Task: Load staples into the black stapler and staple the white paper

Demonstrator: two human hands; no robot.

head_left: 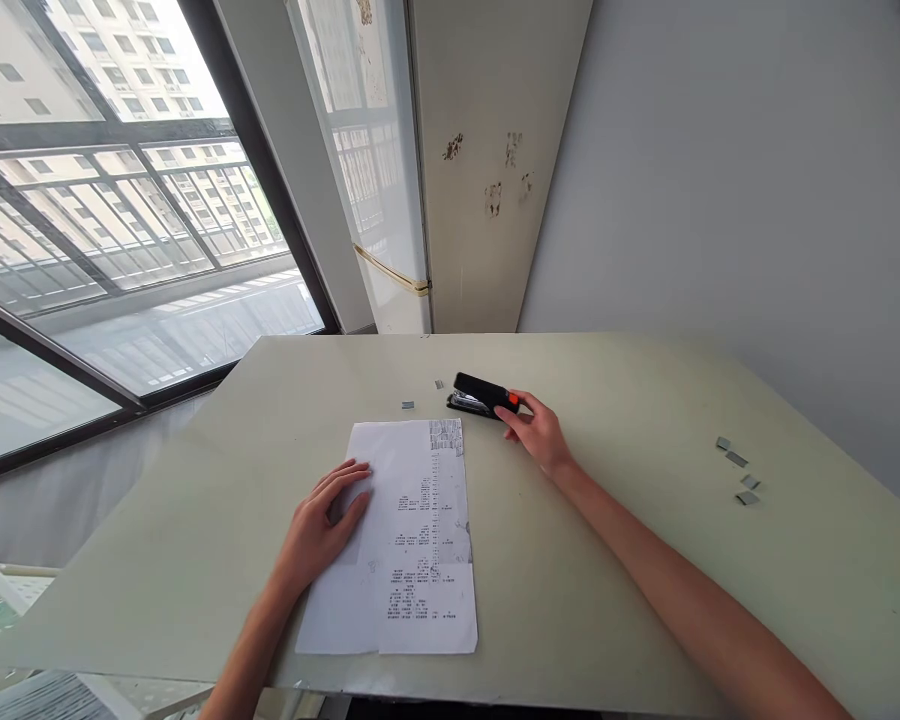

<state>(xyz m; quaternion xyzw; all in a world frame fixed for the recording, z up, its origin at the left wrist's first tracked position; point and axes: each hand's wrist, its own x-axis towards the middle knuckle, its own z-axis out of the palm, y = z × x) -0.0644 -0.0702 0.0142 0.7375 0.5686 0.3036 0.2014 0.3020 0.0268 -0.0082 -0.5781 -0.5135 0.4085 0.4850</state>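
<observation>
A black stapler (pixel 480 394) with an orange patch at its rear end is gripped by my right hand (pixel 538 430), thumb on the near side. Its nose points left, just beyond the top right corner of a printed sheet of paper (pixel 412 560). My left hand (pixel 326 520) lies on the left part of the sheet, fingers stretched out over it. Whether the sheet is one page or a stack, I cannot tell. Two small strips of staples, a nearer one (pixel 408 405) and a farther one (pixel 439 384), lie to the left of the stapler.
Several more staple strips (pixel 736 459) are scattered on the right of the pale table (pixel 607 600). A fridge (pixel 487 250) stands behind the far edge, beside a grey wall (pixel 720 200). Glass doors (pixel 142 220) are at left. A white perforated rack (pixel 37 590) sits at the lower left.
</observation>
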